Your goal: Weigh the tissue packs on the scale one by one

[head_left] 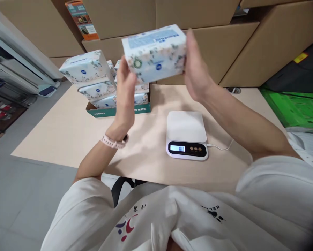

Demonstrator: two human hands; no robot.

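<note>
Held pack: soft white tissue pack with a floral print and blue label [155, 52], up in the air above the far half of the table, tilted so its long side faces me. It's well clear of the scale, nothing under it.

Left hand: my left hand [125, 89] is pressed flat against the pack's left end, fingers pointing up, palm in. Looks like a clamp from the side, not a wrap-around grip, I'd guess because the pack is too fat to close fingers over.

Right hand: right hand [195, 69] does the same on the right end, fingers spread along the edge. So both hands are wide and full of the one pack, squeezing it between them.

Watch: pale pink wristband [114, 141] on the left wrist.

Scale: small white kitchen scale with a dark front panel [187, 134] sits on the light wooden table [67, 132] just in front of me, platform bare, lit display towards me (reads about zero). White cable runs off its right side.

Stack: more floral tissue packs [93, 80] piled in a shallow green cardboard tray [114, 111] at the far left of the table, just behind my left hand.

Background: big brown cardboard cartons [250, 48] walled up behind the table, green plastic crate [295, 108] off to the right.
</note>
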